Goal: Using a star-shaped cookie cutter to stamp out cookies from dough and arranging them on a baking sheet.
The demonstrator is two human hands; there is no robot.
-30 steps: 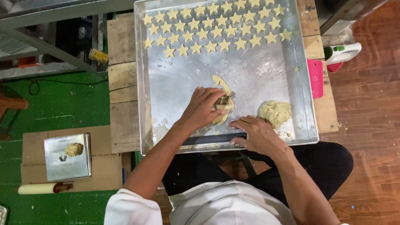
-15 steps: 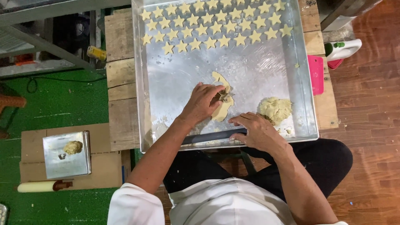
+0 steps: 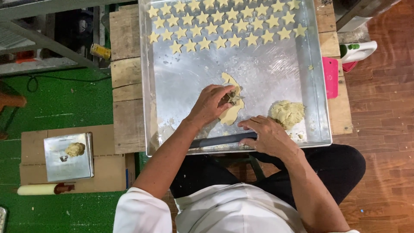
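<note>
Two hands are in shot in the head view, the only view I have. My left hand (image 3: 212, 105) sits curled over a small star-shaped cutter (image 3: 233, 98), fingers closed around it from above, pressing it into the flattened sheet of pale dough (image 3: 230, 113) that lies near the middle of the big metal baking tray (image 3: 185, 73). My right hand (image 3: 269, 136) is spread flat and open, holding nothing, with its fingertips resting on the tray floor just beside the sheet's lower edge and above a dark rolling pin (image 3: 220, 140) that lies along the tray's near rim.

To do this cut well, I judge the cutter should go down square and level, so every point of the star shears through. It should sit close to the sheet's edge or the last hole, since little uncut dough shows. My flat right hand should steady the tray without touching the sheet.

Three rows of cut stars (image 3: 224, 26) fill the far end of the tray, evenly spaced and apart from each other. A rough lump of spare dough (image 3: 287, 113) rests to the right, just beside my right hand. The tray sits on a wooden pallet table (image 3: 125, 86). How deep the cutter has gone I cannot tell; the fingers hide its rim.
</note>
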